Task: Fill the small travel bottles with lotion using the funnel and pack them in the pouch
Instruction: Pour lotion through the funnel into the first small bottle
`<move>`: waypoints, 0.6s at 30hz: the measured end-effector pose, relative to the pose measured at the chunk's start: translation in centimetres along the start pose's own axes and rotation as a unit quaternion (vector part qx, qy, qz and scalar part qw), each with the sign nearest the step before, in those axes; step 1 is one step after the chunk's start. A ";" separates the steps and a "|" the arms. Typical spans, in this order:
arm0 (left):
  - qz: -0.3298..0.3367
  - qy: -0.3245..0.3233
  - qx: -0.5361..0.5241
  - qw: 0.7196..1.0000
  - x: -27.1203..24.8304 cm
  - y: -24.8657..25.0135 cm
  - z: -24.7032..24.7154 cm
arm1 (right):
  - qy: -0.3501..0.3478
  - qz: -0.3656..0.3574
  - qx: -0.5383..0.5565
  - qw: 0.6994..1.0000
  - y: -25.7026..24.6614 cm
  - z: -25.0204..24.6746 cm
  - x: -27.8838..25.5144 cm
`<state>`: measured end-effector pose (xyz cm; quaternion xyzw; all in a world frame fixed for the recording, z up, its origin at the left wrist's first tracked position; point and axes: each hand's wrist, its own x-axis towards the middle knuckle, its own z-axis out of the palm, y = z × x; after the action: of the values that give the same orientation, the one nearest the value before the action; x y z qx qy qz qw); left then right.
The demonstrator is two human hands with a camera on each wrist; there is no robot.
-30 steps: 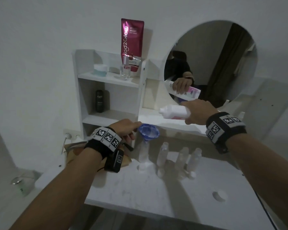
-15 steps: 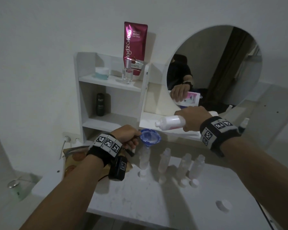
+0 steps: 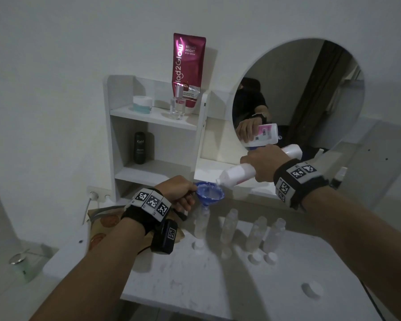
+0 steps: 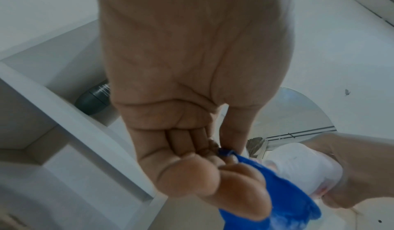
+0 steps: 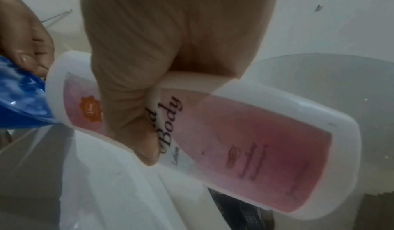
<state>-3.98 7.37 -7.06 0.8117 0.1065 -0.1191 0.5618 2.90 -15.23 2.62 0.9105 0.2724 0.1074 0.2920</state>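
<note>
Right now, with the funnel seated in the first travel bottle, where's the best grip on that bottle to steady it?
Probably the lower body of the travel bottle, coming from its left side. It stands upright, the blue funnel fills its neck, and the left hand already holds the funnel rim there. The next bottle crowds its right, and the lotion bottle in the right hand pours from above.

A: What is the funnel (image 3: 209,193) made of?
B: Glossy blue plastic. Right of the funnel, the lotion bottle (image 5: 234,132) is smooth white plastic; below, clear plastic travel bottles (image 3: 255,232) on a matt white tabletop (image 3: 218,286).
</note>
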 end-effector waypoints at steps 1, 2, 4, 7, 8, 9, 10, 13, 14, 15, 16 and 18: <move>-0.002 0.002 -0.007 1.000 -0.1 0.0 0.0 | 0.002 -0.004 -0.005 1.000 0.0 -0.1 0.0; -0.004 0.004 -0.013 1.000 -0.1 0.0 0.1 | 0.003 -0.007 -0.010 1.000 0.0 -0.1 -0.1; -0.006 0.005 -0.018 1.000 -0.1 0.0 0.1 | 0.008 -0.010 -0.018 1.000 0.0 -0.3 -0.2; -0.006 0.002 -0.029 1.000 -0.2 0.1 0.2 | 0.017 -0.017 -0.031 0.999 -0.1 -0.6 -0.1; -0.005 0.002 -0.032 0.999 -0.3 0.2 0.2 | 0.018 -0.020 -0.033 0.999 -0.1 -0.7 -0.1; -0.004 0.001 -0.031 1.000 -0.3 0.3 0.2 | 0.019 -0.024 -0.036 0.999 -0.2 -0.8 0.0; -0.004 0.000 -0.028 1.000 -0.4 0.4 0.2 | 0.019 -0.027 -0.040 0.999 -0.2 -1.0 0.0; -0.004 -0.005 -0.013 1.000 -0.4 0.6 0.1 | 0.023 -0.034 -0.056 0.998 -0.4 -1.4 0.1; -0.003 -0.005 -0.006 1.000 -0.4 0.6 0.1 | 0.025 -0.035 -0.060 0.997 -0.4 -1.5 0.1; -0.002 -0.004 0.000 1.000 -0.4 0.7 0.0 | 0.027 -0.037 -0.065 0.997 -0.5 -1.6 0.1; -0.001 -0.004 0.005 1.000 -0.4 0.7 0.0 | 0.028 -0.038 -0.070 0.996 -0.5 -1.8 0.1; 0.002 -0.003 0.010 1.000 -0.4 0.7 0.1 | 0.030 -0.040 -0.076 0.996 -0.4 -2.1 0.2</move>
<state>-4.16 7.04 -6.32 0.8171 0.1021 -0.1216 0.5542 2.15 -13.80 4.07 0.8703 0.3080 0.1438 0.3564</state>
